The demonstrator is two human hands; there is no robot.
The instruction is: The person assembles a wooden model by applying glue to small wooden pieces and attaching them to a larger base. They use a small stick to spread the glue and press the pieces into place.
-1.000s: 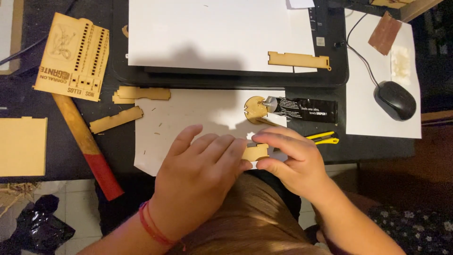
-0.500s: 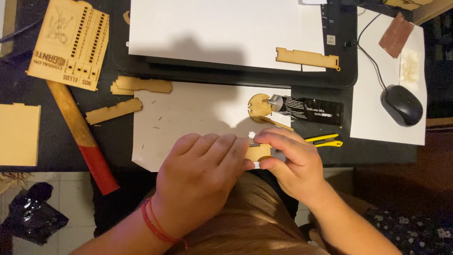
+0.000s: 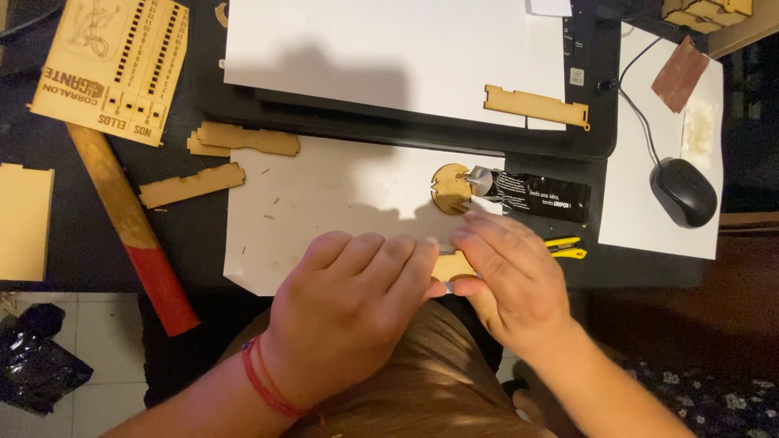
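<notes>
My left hand (image 3: 349, 312) and right hand (image 3: 511, 280) both grip a small wood piece (image 3: 451, 265) at lower centre, over the white sheet's (image 3: 324, 203) edge; glue tube (image 3: 535, 195) just above.

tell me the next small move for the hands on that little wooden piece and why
Probably keep pressing: both the left hand and right hand pinch the small wooden piece at the white sheet's edge, and the glue tube lies uncapped beside it.

— How's the light where you work?
— Warm and bright on the white paper (image 3: 324, 203); my head throws a soft shadow on it. The dark surface (image 3: 73, 219) stays dim.
— Sharp?
— Mostly, though my fingers (image 3: 487, 251) look slightly soft.
</notes>
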